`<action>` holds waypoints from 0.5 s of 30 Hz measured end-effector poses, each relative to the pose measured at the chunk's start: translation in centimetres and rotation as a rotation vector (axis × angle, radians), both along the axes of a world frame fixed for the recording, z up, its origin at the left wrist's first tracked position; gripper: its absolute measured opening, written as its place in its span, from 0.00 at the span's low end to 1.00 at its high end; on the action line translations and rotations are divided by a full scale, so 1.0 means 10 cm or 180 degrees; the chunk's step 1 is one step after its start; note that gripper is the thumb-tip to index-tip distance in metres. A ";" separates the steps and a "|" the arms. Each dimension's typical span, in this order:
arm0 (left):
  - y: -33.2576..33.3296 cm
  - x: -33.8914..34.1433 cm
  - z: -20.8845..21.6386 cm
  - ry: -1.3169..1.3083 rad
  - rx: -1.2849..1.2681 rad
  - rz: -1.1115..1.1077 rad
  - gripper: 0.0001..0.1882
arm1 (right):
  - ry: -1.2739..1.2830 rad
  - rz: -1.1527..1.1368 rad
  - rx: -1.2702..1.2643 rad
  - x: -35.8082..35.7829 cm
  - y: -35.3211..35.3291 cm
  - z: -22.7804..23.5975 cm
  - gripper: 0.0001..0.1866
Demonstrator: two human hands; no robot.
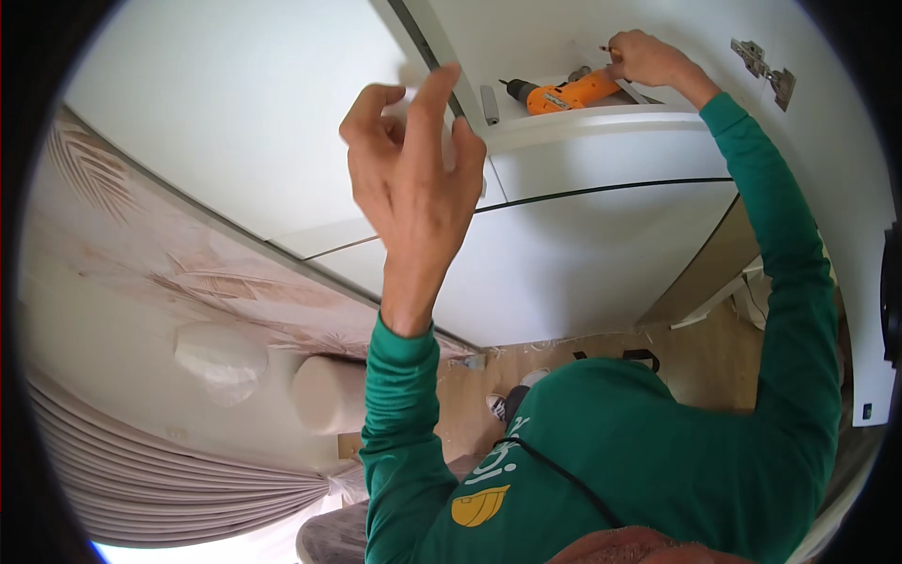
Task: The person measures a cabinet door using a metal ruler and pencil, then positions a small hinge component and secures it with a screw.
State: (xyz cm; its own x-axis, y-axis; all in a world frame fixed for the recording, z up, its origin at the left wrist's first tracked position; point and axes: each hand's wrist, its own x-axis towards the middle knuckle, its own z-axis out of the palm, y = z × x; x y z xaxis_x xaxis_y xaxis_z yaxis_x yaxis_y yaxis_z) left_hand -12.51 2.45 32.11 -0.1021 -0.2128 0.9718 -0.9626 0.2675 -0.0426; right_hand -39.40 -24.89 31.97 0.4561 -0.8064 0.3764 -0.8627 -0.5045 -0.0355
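Note:
My left hand [409,174] is raised in front of the white cabinet, fingers apart and partly bent, with nothing visible in it. Over the cabinet shelf [601,122], my right hand [650,60] has its fingers closed together. A small dark tip pokes out by those fingertips; what they hold is mostly hidden. Just below that hand, an orange cordless drill [564,98] lies on the shelf with its black chuck toward the left. The fingers are at the far end of its handle, and I cannot tell whether they touch it.
A metal hinge [766,70] is fixed to the white panel at the right. To the left of the drill stands a small grey piece [489,104]. White cabinet fronts [583,254] are below the shelf. Lower left are a gathered curtain [178,479] and a pale rounded stool [329,395].

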 end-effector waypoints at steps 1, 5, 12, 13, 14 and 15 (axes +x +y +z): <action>0.08 0.01 0.01 -0.0056 0.0009 -0.0034 0.28 | 0.0148 -0.0084 0.0183 0.02 -0.02 -0.06 0.23; 0.55 0.10 -0.04 -0.0410 0.0200 0.0100 0.26 | 0.0468 -0.0309 0.0596 -0.04 -0.04 -0.16 0.25; 1.48 0.53 -0.23 -0.0910 -0.0356 -0.0087 0.18 | -0.0009 -0.0015 0.0564 -0.46 -0.37 -0.33 0.22; 1.66 0.55 -0.28 -0.0770 -0.0461 0.0451 0.16 | -0.0173 0.0137 0.0350 -0.48 -0.38 -0.35 0.18; 1.84 0.60 -0.31 -0.0834 -0.0539 0.0928 0.14 | -0.0395 0.0250 0.0046 -0.47 -0.37 -0.33 0.17; 2.03 0.63 -0.33 -0.0600 -0.0512 0.1218 0.13 | -0.0587 0.0270 -0.0185 -0.46 -0.32 -0.30 0.16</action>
State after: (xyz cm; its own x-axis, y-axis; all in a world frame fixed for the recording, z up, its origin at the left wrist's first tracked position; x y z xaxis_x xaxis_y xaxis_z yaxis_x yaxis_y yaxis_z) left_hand -6.23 22.70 28.82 -0.2239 -0.1174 0.9675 -0.9623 -0.1304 -0.2385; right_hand -44.04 -28.13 29.01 0.4404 -0.7425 0.5047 -0.7986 -0.5809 -0.1576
